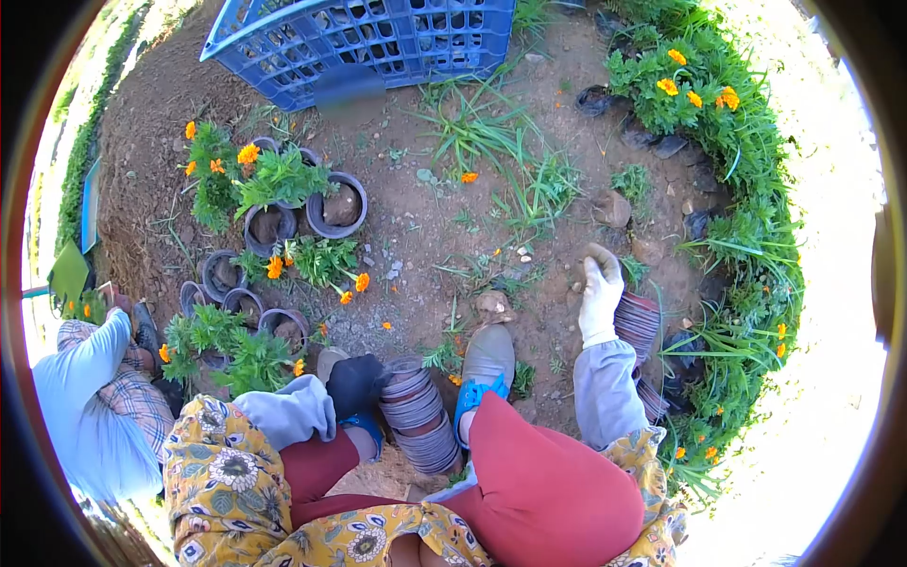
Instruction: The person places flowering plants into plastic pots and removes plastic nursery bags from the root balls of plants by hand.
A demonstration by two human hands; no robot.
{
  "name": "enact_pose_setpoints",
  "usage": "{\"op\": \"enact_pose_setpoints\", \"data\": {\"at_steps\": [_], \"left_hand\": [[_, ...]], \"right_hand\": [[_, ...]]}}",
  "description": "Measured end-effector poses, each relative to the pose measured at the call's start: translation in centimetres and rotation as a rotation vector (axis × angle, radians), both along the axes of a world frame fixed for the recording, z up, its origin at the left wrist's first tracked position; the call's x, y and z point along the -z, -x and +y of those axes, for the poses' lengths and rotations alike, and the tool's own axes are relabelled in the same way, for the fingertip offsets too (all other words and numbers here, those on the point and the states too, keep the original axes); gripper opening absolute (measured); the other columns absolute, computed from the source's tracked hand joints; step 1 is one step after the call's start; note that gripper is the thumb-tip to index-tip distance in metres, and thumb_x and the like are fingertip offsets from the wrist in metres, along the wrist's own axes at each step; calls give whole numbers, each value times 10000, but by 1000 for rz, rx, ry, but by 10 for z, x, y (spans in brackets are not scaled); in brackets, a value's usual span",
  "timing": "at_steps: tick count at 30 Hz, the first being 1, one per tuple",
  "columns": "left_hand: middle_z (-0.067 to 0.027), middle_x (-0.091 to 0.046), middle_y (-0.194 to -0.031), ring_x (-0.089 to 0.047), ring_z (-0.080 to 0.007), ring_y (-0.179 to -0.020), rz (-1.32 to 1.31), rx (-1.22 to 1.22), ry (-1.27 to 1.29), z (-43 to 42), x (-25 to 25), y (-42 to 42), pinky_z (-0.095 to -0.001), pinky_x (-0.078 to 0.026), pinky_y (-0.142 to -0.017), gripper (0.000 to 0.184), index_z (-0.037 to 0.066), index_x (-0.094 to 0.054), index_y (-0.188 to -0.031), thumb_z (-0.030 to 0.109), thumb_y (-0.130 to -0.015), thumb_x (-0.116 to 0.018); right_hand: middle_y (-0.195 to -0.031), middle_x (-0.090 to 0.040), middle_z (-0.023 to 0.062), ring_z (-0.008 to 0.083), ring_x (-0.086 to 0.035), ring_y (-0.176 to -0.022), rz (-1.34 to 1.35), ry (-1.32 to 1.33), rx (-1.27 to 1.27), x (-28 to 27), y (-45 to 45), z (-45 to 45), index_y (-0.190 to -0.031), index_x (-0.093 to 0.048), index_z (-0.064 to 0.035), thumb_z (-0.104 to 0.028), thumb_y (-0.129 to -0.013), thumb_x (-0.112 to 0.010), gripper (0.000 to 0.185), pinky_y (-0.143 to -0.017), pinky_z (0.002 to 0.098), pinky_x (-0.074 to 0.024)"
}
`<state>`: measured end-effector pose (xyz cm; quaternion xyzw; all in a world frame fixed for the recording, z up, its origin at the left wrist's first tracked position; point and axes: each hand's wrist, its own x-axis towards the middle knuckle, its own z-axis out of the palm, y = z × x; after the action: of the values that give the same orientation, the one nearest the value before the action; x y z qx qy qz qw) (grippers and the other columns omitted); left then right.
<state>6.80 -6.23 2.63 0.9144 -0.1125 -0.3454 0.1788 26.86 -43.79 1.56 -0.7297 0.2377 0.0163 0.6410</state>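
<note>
Beside stacked pots, both gloved hands

The crate looks smooth plastic, the stacked pots matt plastic, the white glove cloth, the soil rough.

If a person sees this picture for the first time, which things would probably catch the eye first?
Probably the bright blue crate at the top, left of centre, and the curved bank of orange-flowered plants along the right side. Next, perhaps, the mismatched gloves: the right hand wears a pale one, while the left hand, in a dark one, is beside a stack of nested pots between the wearer's feet.
</note>
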Motion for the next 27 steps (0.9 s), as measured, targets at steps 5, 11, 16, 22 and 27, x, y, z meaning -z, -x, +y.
{"op": "enact_pose_setpoints", "data": {"at_steps": [5, 11, 16, 22, 27], "left_hand": [[-124, -588, -805, -615, -321, -644, -251, 193, 52, 11, 4, 4, -435, -495, -550, 156, 133, -621, -870, 266, -800, -581], [-134, -602, -841, -603, -324, -696, -119, -306, 286, 36, -58, -58, -404, -492, -649, 175, 69, -623, -942, 211, -882, -540], [-155, -604, -949, -599, -324, -785, -287, -397, 437, 15, -79, -114, -381, -484, -670, 174, 43, -617, -994, 142, -858, -573], [-175, -571, -1026, -577, -356, -907, -726, -117, 531, -36, 1, -147, -411, -489, -736, 246, 49, -586, -1038, 61, -792, -596], [-179, -530, -1097, -544, -355, -1016, -741, -120, 355, -67, 36, -145, -441, -489, -800, 319, 75, -576, -1065, 43, -748, -565]], "right_hand": [[-1210, -514, 138, 293, -537, -1002, -514, 1000, -179, 20, -67, -30, -1184, -549, -81, -99, -806, -595, 381, -843, 410, -469], [-1211, -513, 145, 369, -529, -1037, -164, 1249, -398, 7, -104, -25, -1086, -604, -155, -177, -776, -644, 313, -862, 452, -452], [-1060, -611, 103, 291, -593, -935, -240, 684, -266, 19, -98, -34, -996, -634, -94, -149, -836, -593, 174, -789, 381, -470], [-1088, -594, 61, 157, -556, -1013, 59, -844, -41, -28, -50, 33, -1183, -552, -29, -167, -896, -581, 319, -872, 288, -433], [-1086, -606, 91, 264, -563, -1011, -315, 18, -591, -25, -23, 94, -1064, -604, -71, -154, -857, -601, 222, -883, 365, -436]]}}
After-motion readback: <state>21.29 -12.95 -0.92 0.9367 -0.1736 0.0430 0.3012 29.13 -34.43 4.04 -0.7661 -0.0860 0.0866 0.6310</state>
